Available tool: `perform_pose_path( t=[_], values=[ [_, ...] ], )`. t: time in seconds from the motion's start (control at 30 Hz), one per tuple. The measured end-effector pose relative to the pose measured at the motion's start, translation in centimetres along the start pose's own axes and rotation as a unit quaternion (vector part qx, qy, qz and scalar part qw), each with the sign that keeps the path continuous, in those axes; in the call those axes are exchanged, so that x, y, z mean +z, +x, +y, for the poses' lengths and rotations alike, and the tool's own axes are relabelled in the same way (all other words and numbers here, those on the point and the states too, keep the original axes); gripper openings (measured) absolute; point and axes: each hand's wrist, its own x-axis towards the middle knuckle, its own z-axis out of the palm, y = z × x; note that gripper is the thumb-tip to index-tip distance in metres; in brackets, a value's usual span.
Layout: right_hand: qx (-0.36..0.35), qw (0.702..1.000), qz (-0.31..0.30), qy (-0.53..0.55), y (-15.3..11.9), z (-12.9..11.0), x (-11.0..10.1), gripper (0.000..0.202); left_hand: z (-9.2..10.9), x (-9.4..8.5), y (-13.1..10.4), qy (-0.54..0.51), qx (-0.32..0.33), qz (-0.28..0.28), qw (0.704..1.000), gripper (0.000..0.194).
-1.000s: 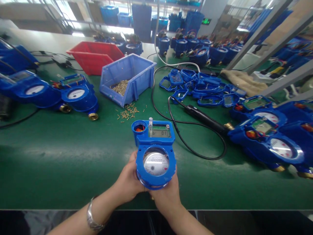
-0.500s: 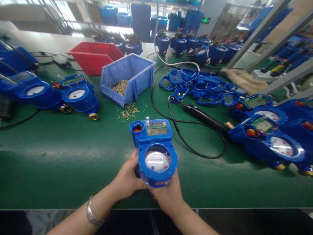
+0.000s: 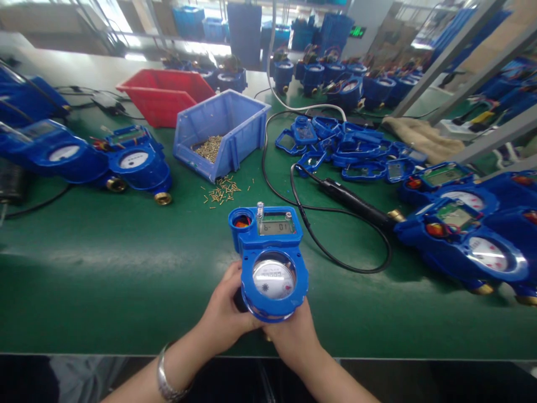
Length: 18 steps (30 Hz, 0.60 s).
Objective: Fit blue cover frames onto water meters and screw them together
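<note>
Held in both hands, lower centre of the frame: the blue meter [image 3: 272, 243], with dial [image 3: 272, 280] and display [image 3: 274, 228] facing the head camera. Left hand [image 3: 224, 313] wrapped round the lower left of the housing, thumb along the near side; right hand [image 3: 296, 336] cupped under the lower right. Grip closed on the body from both sides, underside hidden, so no telling any contact there.

Best to bear the weight evenly between both hands, over the table [image 3: 126, 291], and to steer by the thick body, never by the slim clear posts [image 3: 260, 210] at the display or the open round socket [image 3: 236, 237] to the left. Tilt slightly to shed glare from the dial. Mind the loose screws [image 3: 221, 191] before the blue bin [image 3: 251, 140], and the black cable [image 3: 364, 271] looping at centre right.
</note>
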Motion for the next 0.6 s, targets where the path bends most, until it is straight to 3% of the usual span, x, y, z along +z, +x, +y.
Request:
perform_pose_path(
  t=[0.13, 0.2, 0.27, 0.37, 0.47, 0.6],
  values=[
    [0.056, 0.994, -0.094, -0.010, 0.9, -1.6, -3.8, 0.059, 0.7, -0.9, -0.5, -0.075, -0.042, -0.042, 0.995, 0.048],
    [0.082, 0.992, -0.091, 0.042, 1.6, -1.8, -5.5, 0.058, 1.3, -1.3, -0.7, -0.162, -0.063, -0.017, 0.985, 0.052],
    [0.092, 0.988, -0.047, 0.113, 2.7, -2.0, -6.3, 0.054, 2.2, -1.6, -0.7, -0.243, -0.084, 0.041, 0.966, 0.058],
    [0.095, 0.981, -0.002, 0.170, 4.3, -2.6, -5.8, 0.058, 3.7, -1.6, 0.3, -0.292, -0.093, 0.094, 0.947, 0.058],
    [0.116, 0.977, -0.012, 0.179, 5.5, -3.7, -4.3, 0.067, 4.6, -1.1, 1.9, -0.306, -0.073, 0.051, 0.948, 0.055],
    [0.131, 0.969, -0.047, 0.205, 6.1, -4.8, -3.1, 0.061, 4.2, 0.1, 3.4, -0.356, -0.074, -0.013, 0.931, 0.057]
  ],
)
